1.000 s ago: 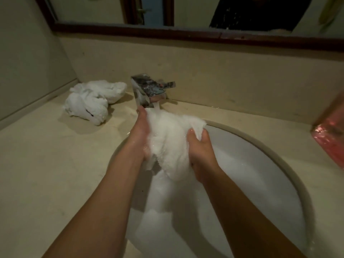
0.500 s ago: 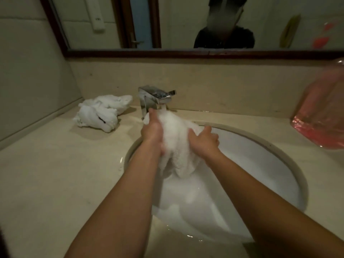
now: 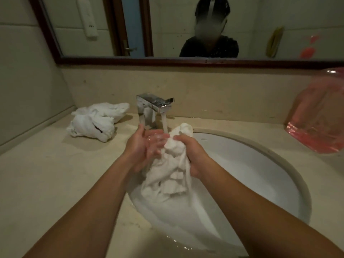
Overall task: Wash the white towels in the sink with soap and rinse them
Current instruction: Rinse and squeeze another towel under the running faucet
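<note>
Change: since half a second before, the left hand (image 3: 144,146) had come off the wet towel (image 3: 168,175) and opened palm-up under the tap, while the right hand (image 3: 189,155) had taken the whole bundle alone.
Left hand: its fingers (image 3: 158,141) lay straight and slightly spread, wet and shiny, their tips touching the towel's top edge (the water stream (image 3: 164,122) fell just past them).
Right hand: fingers curled round the upper part of the towel, gripping it in a bunch; the fingertips were buried in cloth and could not be seen.
Wet towel: white, soaked, crumpled into heavy folds, hanging from the right hand down into the sink (image 3: 260,164), with a thin strand of water or cloth trailing off its right side.
Towel's lower end: it merged with the white foam and basin, so its edge was hard to make out.
Second towel (image 3: 95,121): white, twisted into a lump on the counter (image 3: 46,183), left of the faucet (image 3: 154,107) and well apart from the sink.
Faucet: chrome, square, running.
Pink plastic bag (image 3: 320,116): translucent, at the right edge, cut off by the frame.
Mirror (image 3: 167,27): showed a person in dark clothing, blurred.
</note>
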Tool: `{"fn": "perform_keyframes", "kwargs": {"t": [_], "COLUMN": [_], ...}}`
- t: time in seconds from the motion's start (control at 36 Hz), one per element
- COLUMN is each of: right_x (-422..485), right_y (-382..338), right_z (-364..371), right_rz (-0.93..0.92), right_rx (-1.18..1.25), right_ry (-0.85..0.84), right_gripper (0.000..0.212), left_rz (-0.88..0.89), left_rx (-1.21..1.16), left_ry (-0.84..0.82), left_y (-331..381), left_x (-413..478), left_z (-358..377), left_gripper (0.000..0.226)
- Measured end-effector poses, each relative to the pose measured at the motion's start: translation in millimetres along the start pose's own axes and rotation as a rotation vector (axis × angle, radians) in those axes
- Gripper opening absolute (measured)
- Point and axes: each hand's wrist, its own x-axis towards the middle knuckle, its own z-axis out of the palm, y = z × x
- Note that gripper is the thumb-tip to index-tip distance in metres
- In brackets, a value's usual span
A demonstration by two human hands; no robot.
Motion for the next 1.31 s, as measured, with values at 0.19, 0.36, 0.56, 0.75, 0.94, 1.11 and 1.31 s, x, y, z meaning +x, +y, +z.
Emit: {"fn": "perform_keyframes", "kwargs": {"t": [0.19, 0.36, 0.56, 0.75, 0.94, 1.11, 1.31], "right_x": [1, -2, -5, 13, 14, 11, 7], "right_y": [-12, -22, -29, -18, -15, -10, -10], "right_z": [0, -4, -8, -16, -23, -21, -12], "right_rz": [-0.125, -0.248, -0.313, -0.21, -0.075, -0.036, -0.046], "right_rx": [0.246, 0.393, 0.503, 0.406, 0.192, 0.227, 0.324], "right_ry": [-0.076, -0.086, -0.157, -0.135, -0.075, -0.218, -0.268], "right_gripper": [0.045, 0.028, 0.036, 0.049, 0.089, 0.099, 0.074], "left_rz": [0.219, 0.207, 0.025, -0.27, -0.144, 0.045, 0.028], "left_rx": [0.375, 0.499, 0.196, -0.038, -0.011, -0.001, -0.008], "left_ry": [0.22, 0.186, 0.03, -0.212, -0.06, 0.154, 0.077], "left_y": [-2, 3, -1, 2, 5, -1, 4], "left_x": [27, 19, 9, 2, 6, 21, 14], "left_z": [-1, 1, 18, 21, 20, 14, 16], "left_gripper": [0.039, 0.058, 0.078, 0.107, 0.099, 0.129, 0.078]}}
